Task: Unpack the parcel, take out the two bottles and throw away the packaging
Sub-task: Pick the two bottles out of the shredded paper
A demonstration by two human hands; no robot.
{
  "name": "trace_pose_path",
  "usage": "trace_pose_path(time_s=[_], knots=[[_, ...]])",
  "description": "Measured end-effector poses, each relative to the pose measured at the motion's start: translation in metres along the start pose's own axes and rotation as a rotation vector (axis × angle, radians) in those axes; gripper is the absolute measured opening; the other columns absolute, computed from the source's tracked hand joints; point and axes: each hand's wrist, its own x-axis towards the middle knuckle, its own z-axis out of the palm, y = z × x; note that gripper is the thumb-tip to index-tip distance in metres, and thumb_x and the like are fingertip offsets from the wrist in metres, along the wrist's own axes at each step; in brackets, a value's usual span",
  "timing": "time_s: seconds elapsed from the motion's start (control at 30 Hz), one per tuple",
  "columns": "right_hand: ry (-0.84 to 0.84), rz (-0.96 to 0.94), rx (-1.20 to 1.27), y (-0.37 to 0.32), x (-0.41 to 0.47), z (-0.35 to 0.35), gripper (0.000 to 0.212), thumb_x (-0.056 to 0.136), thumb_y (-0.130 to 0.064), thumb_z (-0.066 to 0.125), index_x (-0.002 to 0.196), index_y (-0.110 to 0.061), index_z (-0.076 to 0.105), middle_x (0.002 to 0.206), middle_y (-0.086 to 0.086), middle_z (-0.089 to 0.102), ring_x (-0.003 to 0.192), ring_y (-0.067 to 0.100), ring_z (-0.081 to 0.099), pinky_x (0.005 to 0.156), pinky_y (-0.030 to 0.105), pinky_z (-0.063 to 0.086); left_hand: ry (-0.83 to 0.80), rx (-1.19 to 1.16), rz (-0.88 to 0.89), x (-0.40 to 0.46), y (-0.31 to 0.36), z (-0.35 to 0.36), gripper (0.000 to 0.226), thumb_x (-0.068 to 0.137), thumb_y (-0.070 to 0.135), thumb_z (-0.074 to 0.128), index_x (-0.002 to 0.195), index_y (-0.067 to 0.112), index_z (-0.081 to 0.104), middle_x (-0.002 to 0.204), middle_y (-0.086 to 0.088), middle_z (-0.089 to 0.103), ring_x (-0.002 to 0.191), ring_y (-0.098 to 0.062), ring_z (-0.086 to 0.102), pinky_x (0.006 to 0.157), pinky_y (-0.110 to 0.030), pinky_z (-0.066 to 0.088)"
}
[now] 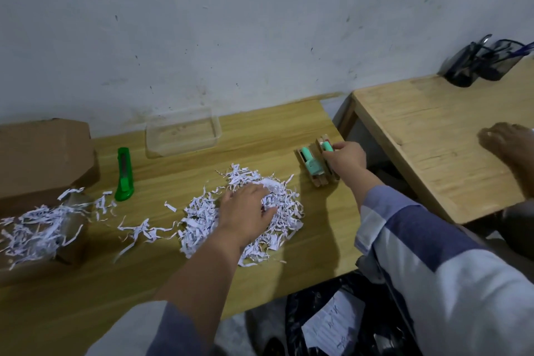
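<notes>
Two small mint-green bottles lie in cardboard cradles near the table's right edge. The left bottle (310, 163) lies free. My right hand (345, 160) is closed around the right bottle (327, 146). A heap of white shredded paper (284, 208) covers the table's middle, and my left hand (248, 208) rests flat on it, fingers spread. The open brown cardboard parcel (40, 159) stands at the far left with more shredded paper (31, 228) spilling over its flap.
A green utility knife (124, 175) lies between parcel and heap. A clear plastic tub (183, 136) stands by the wall. A black bag with a paper label (332, 324) sits below the table's edge. A second wooden table (427, 136) at right holds a mesh pen holder (479, 63); another person's foot (508, 144) rests on it.
</notes>
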Motion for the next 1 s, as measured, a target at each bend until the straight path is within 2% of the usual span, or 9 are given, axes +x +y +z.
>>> trace_pose_path(time_s=[0.1,0.17,0.3,0.37,0.47,0.63,0.7,0.87,1.0], knots=[[-0.021,-0.008,-0.025,0.01,0.012,0.009,0.029,0.082,-0.024,0.067,0.108,-0.013,0.07,0.109,0.012,0.07,0.097,0.028,0.066,0.082,0.038,0.056,0.008,0.003,-0.001,0.001,-0.003,0.006,0.05,0.093,0.054,0.044,0.139,0.034,0.042,0.151,0.01,0.036,0.14,-0.01,0.029,0.116,-0.045,0.013],[-0.042,-0.025,-0.033,0.013,0.016,0.013,0.028,0.085,-0.024,0.065,0.11,-0.012,0.069,0.109,0.014,0.07,0.096,0.029,0.066,0.085,0.044,0.056,0.022,-0.003,-0.002,0.004,-0.002,0.006,0.05,0.093,0.054,0.043,0.139,0.035,0.043,0.151,0.011,0.037,0.14,-0.009,0.03,0.116,-0.044,0.014],[-0.029,-0.108,-0.124,0.014,0.015,0.014,0.034,0.09,-0.029,0.057,0.122,-0.017,0.061,0.124,0.014,0.061,0.109,0.032,0.06,0.089,0.046,0.053,0.033,-0.032,-0.013,0.005,0.001,0.004,0.045,0.095,0.048,0.045,0.137,0.033,0.046,0.15,0.01,0.039,0.139,-0.01,0.032,0.115,-0.04,0.017],[0.02,-0.162,-0.181,0.013,0.009,0.016,0.035,0.09,-0.034,0.055,0.122,-0.021,0.059,0.132,0.014,0.051,0.121,0.034,0.048,0.097,0.043,0.046,0.03,-0.056,-0.023,0.005,0.002,0.002,0.041,0.096,0.043,0.045,0.135,0.031,0.049,0.149,0.009,0.041,0.138,-0.011,0.034,0.114,-0.038,0.018],[0.076,-0.308,-0.232,0.008,-0.013,0.02,0.029,0.091,-0.032,0.052,0.117,-0.022,0.06,0.134,0.011,0.044,0.124,0.032,0.04,0.097,0.041,0.041,0.054,-0.103,-0.037,0.004,0.002,-0.006,0.036,0.096,0.04,0.047,0.13,0.031,0.054,0.142,0.009,0.049,0.13,-0.015,0.043,0.11,-0.039,0.027],[-0.156,-0.603,-0.294,0.016,-0.066,0.043,0.029,0.091,-0.033,0.051,0.114,-0.021,0.063,0.127,0.01,0.052,0.12,0.032,0.045,0.099,0.04,0.04,0.179,-0.132,-0.105,-0.01,-0.014,-0.02,0.027,0.095,0.038,0.047,0.116,0.03,0.063,0.129,0.009,0.059,0.123,-0.015,0.048,0.101,-0.036,0.031],[-0.25,-0.638,-0.365,0.023,-0.086,0.057,0.036,0.092,-0.042,0.046,0.122,-0.026,0.057,0.137,0.009,0.047,0.128,0.032,0.038,0.106,0.043,0.032,0.22,-0.134,-0.151,-0.021,-0.031,-0.022,0.028,0.096,0.037,0.046,0.116,0.03,0.065,0.133,0.009,0.057,0.127,-0.015,0.045,0.103,-0.036,0.029],[-0.349,-0.681,-0.518,0.036,-0.121,0.087,0.057,0.091,-0.061,0.025,0.143,-0.037,0.028,0.159,0.006,0.011,0.147,0.031,0.0,0.117,0.054,0.0,0.285,-0.089,-0.261,-0.053,-0.073,-0.021,0.035,0.099,0.042,0.036,0.123,0.03,0.059,0.142,0.005,0.049,0.134,-0.017,0.038,0.112,-0.043,0.024],[-0.339,-0.709,-0.503,0.034,-0.133,0.102,0.061,0.089,-0.065,0.019,0.144,-0.039,0.021,0.16,0.006,0.005,0.147,0.03,-0.007,0.115,0.053,-0.008,0.217,-0.02,-0.425,-0.073,-0.104,-0.018,0.052,0.095,0.056,0.03,0.139,0.031,0.044,0.158,-0.001,0.022,0.147,-0.029,0.011,0.119,-0.049,0.007]])
